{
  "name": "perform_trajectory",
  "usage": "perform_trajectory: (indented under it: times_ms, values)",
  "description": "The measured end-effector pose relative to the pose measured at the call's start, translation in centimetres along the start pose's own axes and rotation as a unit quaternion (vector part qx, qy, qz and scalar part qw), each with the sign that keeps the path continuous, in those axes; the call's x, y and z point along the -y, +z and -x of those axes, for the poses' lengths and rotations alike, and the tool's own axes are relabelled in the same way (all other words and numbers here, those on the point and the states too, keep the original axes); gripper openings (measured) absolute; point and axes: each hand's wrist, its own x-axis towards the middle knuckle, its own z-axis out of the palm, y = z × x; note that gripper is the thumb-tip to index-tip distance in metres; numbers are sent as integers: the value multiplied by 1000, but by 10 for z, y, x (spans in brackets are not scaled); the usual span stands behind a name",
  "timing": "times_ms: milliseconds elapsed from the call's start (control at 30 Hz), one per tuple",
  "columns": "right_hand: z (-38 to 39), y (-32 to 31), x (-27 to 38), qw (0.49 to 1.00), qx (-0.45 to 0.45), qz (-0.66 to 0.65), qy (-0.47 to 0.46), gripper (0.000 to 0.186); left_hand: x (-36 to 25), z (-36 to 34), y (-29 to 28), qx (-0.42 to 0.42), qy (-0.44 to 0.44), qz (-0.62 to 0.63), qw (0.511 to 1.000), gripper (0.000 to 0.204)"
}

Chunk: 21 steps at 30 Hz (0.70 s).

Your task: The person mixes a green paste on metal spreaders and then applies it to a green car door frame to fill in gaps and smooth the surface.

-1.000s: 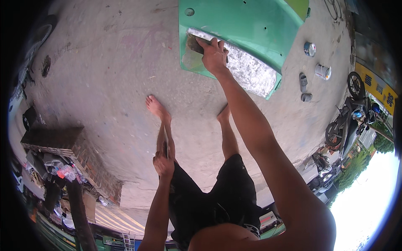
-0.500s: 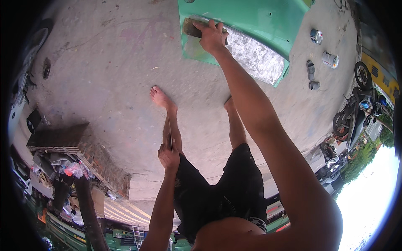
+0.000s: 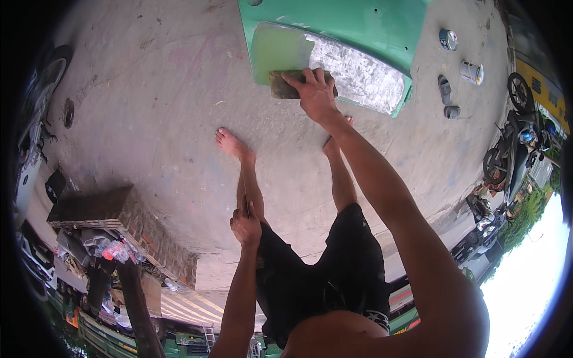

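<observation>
My right hand point(image 3: 318, 95) grips a worn brown sanding block point(image 3: 285, 85) from above, its fingers spread over the block. The block is at the near edge of a green panel point(image 3: 352, 15), overlapping that edge. On the panel, a framed section is dull green point(image 3: 277, 51) on the left and mottled white-grey point(image 3: 358, 68) on the right. Above my left knee, my left hand point(image 3: 245, 228) is closed round a thin tool point(image 3: 245, 194), seen edge-on. Its kind cannot be made out.
Two cans point(image 3: 471, 72) and a pair of grey slippers point(image 3: 444, 89) are on the concrete floor to the right. Motorcycles point(image 3: 507, 152) stand beyond them. On the left, a low brick structure point(image 3: 158, 238) has plastic bags and clutter beside it.
My right hand has drawn the sanding block toward me, from the upper left of the framed section to the panel's near edge. The dull green area is now uncovered. My left hand keeps its hold.
</observation>
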Motion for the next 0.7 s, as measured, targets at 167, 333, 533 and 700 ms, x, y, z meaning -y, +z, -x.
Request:
perform_trajectory:
  times_ms: [167, 333, 533, 700]
  values:
    - [-65, -24, -46, 996, -57, -25, 71, 68, -4, 2, 10, -19, 22, -7, 1000, 38]
    - [-83, -20, -48, 993, -37, -55, 97, 65, -9, 3, 4, -17, 23, -10, 1000, 38]
    - [-84, -11, -48, 992, -45, -36, 113, 71, -11, 1, 11, -60, 32, 22, 997, 40]
    - [-51, -4, -37, 997, -9, -47, 54, 70, -11, 4, 13, -58, 26, 9, 998, 40]
